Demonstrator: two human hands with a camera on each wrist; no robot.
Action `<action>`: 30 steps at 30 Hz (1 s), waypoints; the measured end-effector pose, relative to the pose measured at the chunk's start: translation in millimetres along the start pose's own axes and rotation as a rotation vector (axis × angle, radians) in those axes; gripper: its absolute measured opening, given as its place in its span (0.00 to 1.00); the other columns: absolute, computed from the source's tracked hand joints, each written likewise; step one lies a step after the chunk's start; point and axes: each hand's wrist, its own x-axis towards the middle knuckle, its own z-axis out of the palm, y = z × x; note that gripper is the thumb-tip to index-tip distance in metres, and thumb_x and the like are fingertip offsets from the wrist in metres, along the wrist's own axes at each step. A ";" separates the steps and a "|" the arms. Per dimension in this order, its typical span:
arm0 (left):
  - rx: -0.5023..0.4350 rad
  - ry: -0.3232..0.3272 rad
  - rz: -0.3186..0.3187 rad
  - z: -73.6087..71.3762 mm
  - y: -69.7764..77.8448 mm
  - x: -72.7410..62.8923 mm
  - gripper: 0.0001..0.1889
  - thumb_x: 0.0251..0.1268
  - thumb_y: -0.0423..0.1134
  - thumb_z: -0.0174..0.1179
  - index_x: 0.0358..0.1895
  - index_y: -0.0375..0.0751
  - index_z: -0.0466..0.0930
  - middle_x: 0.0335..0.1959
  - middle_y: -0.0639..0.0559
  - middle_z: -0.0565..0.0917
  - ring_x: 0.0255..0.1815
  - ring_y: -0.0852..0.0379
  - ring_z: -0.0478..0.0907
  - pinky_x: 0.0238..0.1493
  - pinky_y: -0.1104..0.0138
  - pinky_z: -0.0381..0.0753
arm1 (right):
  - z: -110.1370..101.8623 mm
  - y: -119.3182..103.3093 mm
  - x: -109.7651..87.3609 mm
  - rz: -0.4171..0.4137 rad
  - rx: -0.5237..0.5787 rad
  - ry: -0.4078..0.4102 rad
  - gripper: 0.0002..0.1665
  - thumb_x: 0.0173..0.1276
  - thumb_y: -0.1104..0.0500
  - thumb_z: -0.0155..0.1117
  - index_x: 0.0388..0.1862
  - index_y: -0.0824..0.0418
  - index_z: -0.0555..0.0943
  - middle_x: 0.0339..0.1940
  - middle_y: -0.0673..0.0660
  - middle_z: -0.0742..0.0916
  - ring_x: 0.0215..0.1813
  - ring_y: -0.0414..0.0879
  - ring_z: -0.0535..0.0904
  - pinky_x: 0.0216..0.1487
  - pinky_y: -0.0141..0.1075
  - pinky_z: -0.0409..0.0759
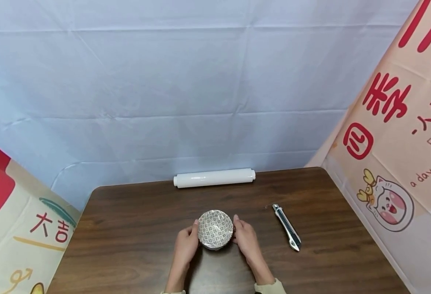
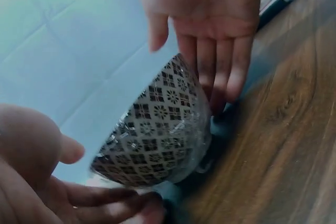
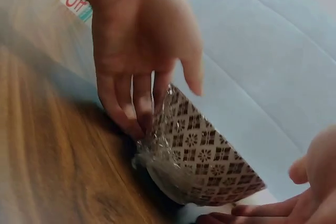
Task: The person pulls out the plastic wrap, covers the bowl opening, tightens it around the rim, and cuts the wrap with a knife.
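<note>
A patterned bowl (image 1: pixel 216 230) wrapped in clear cling film sits between my two hands near the front of the table. Dark flower and diamond motifs cover its side, and the film lies crumpled round its lower part (image 3: pixel 167 167). My left hand (image 1: pixel 186 245) is at the bowl's left side, its fairly straight fingers reaching along the lower wall in the left wrist view. On the opposite side is my right hand (image 1: pixel 246 241), fingers extended downward with the tips against the wall. Both thumbs stand away from the bowl in the wrist views.
A white roll of cling film (image 1: pixel 214 178) lies along the back edge of the brown wooden table (image 1: pixel 134 228). To the right of my right hand lies a utility knife (image 1: pixel 287 227). Pale cloth (image 1: pixel 156 90) hangs behind, with printed cloths at both sides.
</note>
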 end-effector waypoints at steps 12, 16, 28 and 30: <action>-0.242 -0.369 -0.029 -6.7 -8.2 16.3 0.30 0.90 0.46 0.38 0.60 0.14 0.74 0.37 0.37 0.89 0.30 0.57 0.88 0.39 0.60 0.93 | 4.0 6.0 31.9 -0.058 -0.056 -0.096 0.31 0.84 0.39 0.53 0.54 0.64 0.89 0.48 0.59 0.91 0.53 0.47 0.84 0.54 0.38 0.81; -0.296 -0.404 -0.047 -10.9 -8.4 18.6 0.30 0.89 0.46 0.40 0.61 0.14 0.72 0.38 0.36 0.90 0.32 0.54 0.90 0.41 0.57 0.93 | 2.1 7.9 33.8 -0.065 -0.061 -0.142 0.32 0.85 0.41 0.52 0.41 0.67 0.89 0.33 0.54 0.87 0.44 0.43 0.81 0.49 0.34 0.77; -0.156 -0.324 -0.077 -11.5 -7.1 12.6 0.34 0.87 0.57 0.43 0.63 0.23 0.75 0.28 0.46 0.89 0.25 0.57 0.88 0.32 0.60 0.92 | 6.3 7.5 29.9 -0.126 -0.079 -0.100 0.28 0.85 0.47 0.53 0.33 0.65 0.86 0.27 0.54 0.84 0.36 0.43 0.79 0.41 0.35 0.78; -0.079 -0.294 -0.054 -11.7 -6.4 12.4 0.34 0.86 0.59 0.44 0.62 0.26 0.79 0.27 0.47 0.87 0.22 0.58 0.86 0.29 0.63 0.90 | 6.2 7.5 29.8 -0.111 -0.060 -0.103 0.29 0.85 0.46 0.53 0.28 0.64 0.81 0.23 0.52 0.79 0.32 0.43 0.76 0.37 0.34 0.76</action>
